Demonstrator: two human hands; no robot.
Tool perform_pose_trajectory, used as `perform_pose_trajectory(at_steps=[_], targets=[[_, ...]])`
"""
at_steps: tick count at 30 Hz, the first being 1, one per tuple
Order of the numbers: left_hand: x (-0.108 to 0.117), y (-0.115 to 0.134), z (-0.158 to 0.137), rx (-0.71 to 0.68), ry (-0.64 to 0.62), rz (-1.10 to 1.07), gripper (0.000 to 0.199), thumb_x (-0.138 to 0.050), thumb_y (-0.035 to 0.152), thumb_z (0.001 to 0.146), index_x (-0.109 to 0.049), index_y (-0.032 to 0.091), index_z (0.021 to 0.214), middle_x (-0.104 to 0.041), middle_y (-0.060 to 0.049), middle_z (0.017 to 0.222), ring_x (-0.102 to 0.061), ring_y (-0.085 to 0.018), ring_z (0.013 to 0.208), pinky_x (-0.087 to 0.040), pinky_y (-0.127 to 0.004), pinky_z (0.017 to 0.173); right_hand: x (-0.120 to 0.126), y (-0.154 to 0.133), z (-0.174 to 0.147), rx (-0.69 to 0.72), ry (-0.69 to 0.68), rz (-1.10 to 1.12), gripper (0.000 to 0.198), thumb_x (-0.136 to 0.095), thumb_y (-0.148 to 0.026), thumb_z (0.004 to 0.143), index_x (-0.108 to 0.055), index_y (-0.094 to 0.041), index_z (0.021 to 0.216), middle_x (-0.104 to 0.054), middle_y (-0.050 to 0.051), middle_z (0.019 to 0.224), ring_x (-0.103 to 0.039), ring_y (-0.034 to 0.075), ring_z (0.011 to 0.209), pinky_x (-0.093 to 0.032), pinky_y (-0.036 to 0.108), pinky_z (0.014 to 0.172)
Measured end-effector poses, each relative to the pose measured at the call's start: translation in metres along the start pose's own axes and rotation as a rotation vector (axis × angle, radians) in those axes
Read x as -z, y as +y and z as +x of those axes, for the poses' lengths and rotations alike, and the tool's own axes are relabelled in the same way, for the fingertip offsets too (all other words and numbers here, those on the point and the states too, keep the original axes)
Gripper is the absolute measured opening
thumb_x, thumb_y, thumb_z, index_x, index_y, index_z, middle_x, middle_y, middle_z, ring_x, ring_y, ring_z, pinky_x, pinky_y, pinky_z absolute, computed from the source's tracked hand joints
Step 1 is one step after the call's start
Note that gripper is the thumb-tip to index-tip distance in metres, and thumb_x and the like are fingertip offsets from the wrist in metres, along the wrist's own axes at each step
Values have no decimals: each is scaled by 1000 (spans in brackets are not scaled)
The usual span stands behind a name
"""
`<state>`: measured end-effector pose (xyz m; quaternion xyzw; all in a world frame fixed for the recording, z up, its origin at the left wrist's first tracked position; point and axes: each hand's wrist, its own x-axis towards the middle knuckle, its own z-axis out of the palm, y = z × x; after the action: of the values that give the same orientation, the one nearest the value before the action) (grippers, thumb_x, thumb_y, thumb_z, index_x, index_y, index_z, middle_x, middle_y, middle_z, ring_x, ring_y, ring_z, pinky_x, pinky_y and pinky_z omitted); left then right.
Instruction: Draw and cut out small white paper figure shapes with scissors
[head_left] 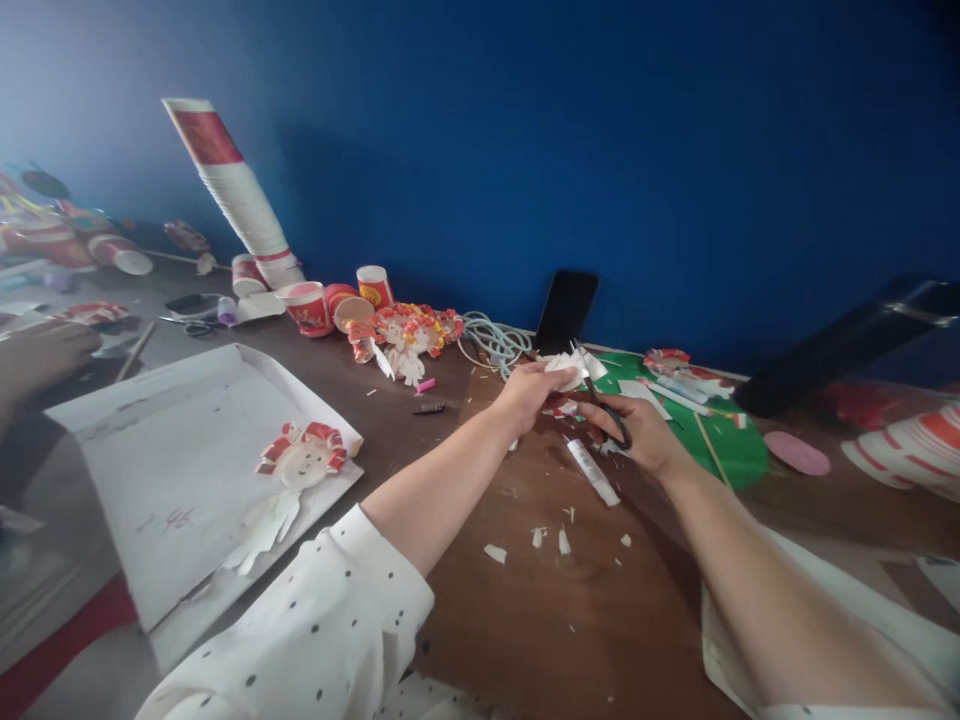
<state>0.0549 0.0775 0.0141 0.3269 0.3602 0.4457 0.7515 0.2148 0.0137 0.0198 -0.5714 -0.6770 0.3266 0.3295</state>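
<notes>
My left hand (pixel 531 392) pinches a small white paper piece (pixel 564 366) above the brown table. My right hand (pixel 637 428) grips dark-handled scissors (pixel 616 420), with the blades pointing up beside the paper; whether they touch it I cannot tell. Just below my hands lies a white tube (pixel 593 473), and white paper scraps (pixel 564 541) are scattered nearer to me. A paper figure with red-and-white curls (pixel 304 455) rests on a white sheet (pixel 180 440) to the left.
A dark phone (pixel 568 310) leans on the blue wall, beside coiled cables (pixel 495 338). Behind my right hand lies a green sheet (pixel 724 440) with pens. Red paper cups (pixel 307 308) and a tall leaning cup stack (pixel 240 195) stand at the back left. Another person's hand (pixel 49 350) is at the left edge.
</notes>
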Motion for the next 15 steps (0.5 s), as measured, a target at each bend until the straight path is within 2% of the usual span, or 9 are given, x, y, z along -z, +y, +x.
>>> perform_pose_trajectory(at_steps=[4, 8, 15], targets=[[3, -4, 4, -63, -45, 81, 6, -71, 15, 77, -66, 12, 77, -65, -4, 65, -59, -10, 54, -47, -23, 57, 1, 0, -1, -19, -10, -9, 44, -60, -61, 82, -66, -18, 70, -57, 0, 56, -51, 14, 55, -38, 27, 55], [5, -5, 6, -87, -86, 121, 9, -72, 18, 76, -67, 12, 79, -64, -3, 63, -58, -10, 53, -49, -26, 60, 4, -2, -1, -13, -34, 0, 43, -60, -58, 83, -67, -18, 71, -58, 1, 57, -51, 13, 56, -39, 27, 56], [11, -2, 5, -118, -150, 238, 20, -76, 29, 73, -66, 13, 80, -62, -1, 62, -54, -9, 51, -43, -24, 56, 13, -4, -4, -35, -95, -25, 48, -59, -58, 83, -73, -18, 105, -56, 0, 57, -52, 13, 54, -41, 26, 54]])
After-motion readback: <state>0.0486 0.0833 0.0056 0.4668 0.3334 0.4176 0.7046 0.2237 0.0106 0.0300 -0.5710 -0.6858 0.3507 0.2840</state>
